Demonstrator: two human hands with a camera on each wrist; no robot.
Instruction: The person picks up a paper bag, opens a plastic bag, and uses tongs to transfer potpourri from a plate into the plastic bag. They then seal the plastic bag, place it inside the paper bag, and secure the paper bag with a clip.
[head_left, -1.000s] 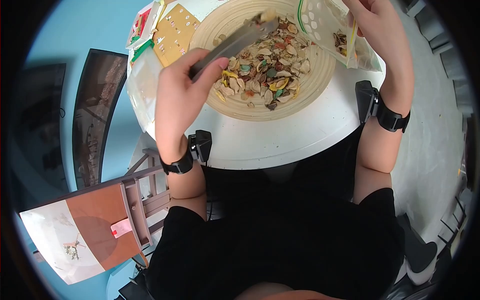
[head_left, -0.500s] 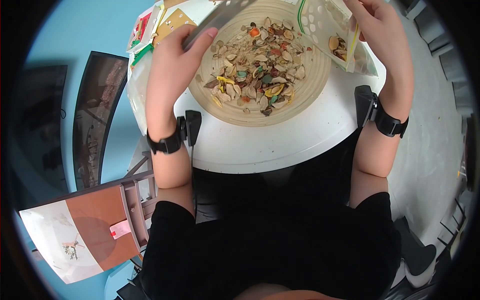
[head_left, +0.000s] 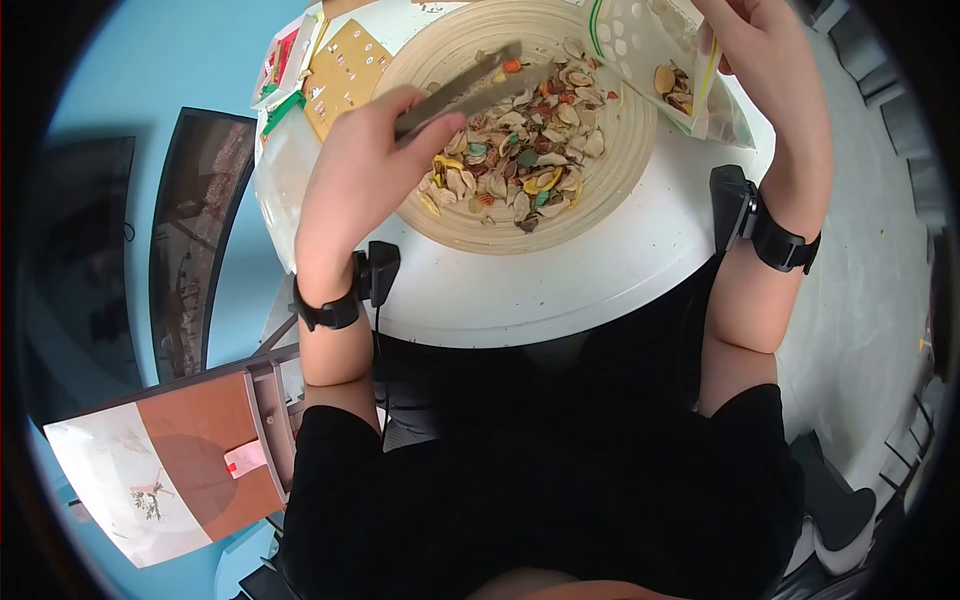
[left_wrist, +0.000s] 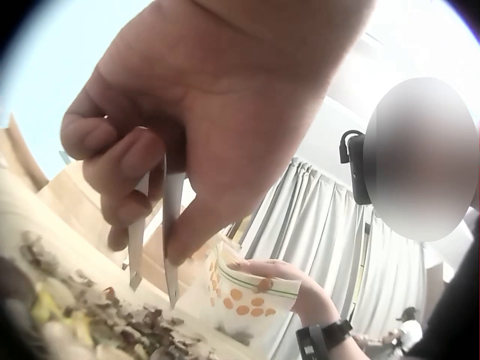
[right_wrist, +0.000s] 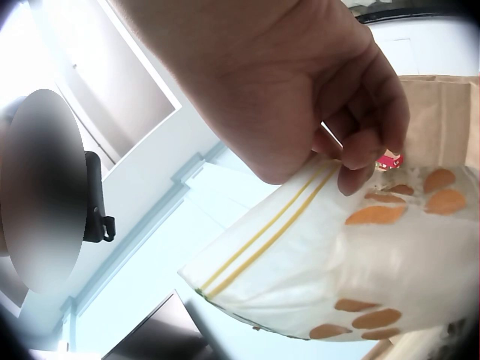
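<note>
My left hand (head_left: 365, 165) grips metal tongs (head_left: 460, 88) over a round wooden plate (head_left: 440, 225) strewn with dried petals and potpourri (head_left: 530, 150). The arms of the tongs stand apart, and an orange piece (head_left: 512, 66) shows between their tips. In the left wrist view the two flat prongs (left_wrist: 173, 247) point down at the potpourri. At the plate's right side my right hand (head_left: 765, 75) pinches the rim of a clear zip bag (head_left: 615, 40) with pale spots. The bag's mouth faces the plate, and several dried pieces (head_left: 672, 88) lie inside it.
A tan sheet with small stickers (head_left: 345, 70) and an open box with red contents (head_left: 285, 60) lie left of the plate. A clear plastic bag (head_left: 280, 175) hangs near the left edge of the white table (head_left: 480, 305). A stool (head_left: 200, 450) stands lower left.
A second ago the tongs held a pale piece over the plate. They swung up toward the far edge, then came back over the plate with their arms apart. The right hand stays at the bag.
</note>
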